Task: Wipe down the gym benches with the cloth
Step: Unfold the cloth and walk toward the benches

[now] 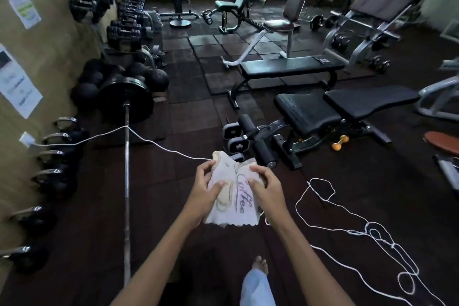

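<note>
So we stand on the dark floor (173, 206) with the benches untouched: beyond the adjustable bench (347, 107) lies the flat bench (290, 67), and this side of it a white cord (335, 206) loops. Nearer us than that bench, our left hand (206, 194) and right hand (265, 189) both pinch the cloth (233, 196), bunching it. We judge this as preparation; next we must step over the cord to the nearest surface.

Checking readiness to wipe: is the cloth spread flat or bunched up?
Bunched up. The cloth is crumpled and creased between the left hand and right hand, its printed lettering distorted by folds.
</note>
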A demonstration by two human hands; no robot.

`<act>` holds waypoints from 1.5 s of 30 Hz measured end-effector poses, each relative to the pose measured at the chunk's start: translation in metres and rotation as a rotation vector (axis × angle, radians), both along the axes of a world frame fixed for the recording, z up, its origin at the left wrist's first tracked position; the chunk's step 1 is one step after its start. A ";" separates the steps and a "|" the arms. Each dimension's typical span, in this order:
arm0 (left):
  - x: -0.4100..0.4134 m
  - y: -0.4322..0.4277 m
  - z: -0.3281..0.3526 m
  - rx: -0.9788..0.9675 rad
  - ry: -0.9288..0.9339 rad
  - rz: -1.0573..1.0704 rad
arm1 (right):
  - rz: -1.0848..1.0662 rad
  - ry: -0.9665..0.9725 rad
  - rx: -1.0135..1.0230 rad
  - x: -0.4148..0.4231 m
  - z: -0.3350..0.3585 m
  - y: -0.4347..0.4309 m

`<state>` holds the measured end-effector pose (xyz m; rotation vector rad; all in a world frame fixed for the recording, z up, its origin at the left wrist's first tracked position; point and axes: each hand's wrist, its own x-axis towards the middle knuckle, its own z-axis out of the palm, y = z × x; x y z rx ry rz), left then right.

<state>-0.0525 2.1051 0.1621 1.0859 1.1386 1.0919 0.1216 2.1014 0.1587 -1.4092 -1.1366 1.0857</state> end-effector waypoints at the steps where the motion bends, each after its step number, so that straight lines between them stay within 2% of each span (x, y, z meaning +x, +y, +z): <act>1: 0.011 0.020 -0.002 -0.004 0.004 -0.003 | -0.008 -0.002 0.000 0.012 -0.002 0.020; 9: 0.125 0.190 -0.005 -0.061 -0.003 -0.045 | -0.097 0.051 -0.019 0.125 -0.013 0.179; 17: 0.243 0.318 -0.023 -0.098 0.157 -0.162 | -0.246 0.014 -0.121 0.233 -0.026 0.283; 22: 0.338 0.396 -0.063 -0.161 0.202 -0.295 | -0.348 -0.052 -0.199 0.322 -0.055 0.339; 26: 0.421 0.461 -0.115 -0.243 0.187 -0.320 | -0.380 -0.163 -0.249 0.399 -0.104 0.403; 32: 0.533 0.591 -0.186 -0.446 0.169 -0.342 | -0.315 -0.283 -0.418 0.507 -0.184 0.541; 35: 0.582 0.657 -0.211 -0.519 0.167 -0.342 | -0.230 -0.340 -0.441 0.553 -0.220 0.616; 41: 0.665 0.773 -0.265 -0.490 0.292 -0.228 | -0.157 -0.492 -0.387 0.634 -0.270 0.743; 45: 0.701 0.818 -0.290 -0.438 0.395 -0.281 | -0.107 -0.546 -0.336 0.673 -0.298 0.793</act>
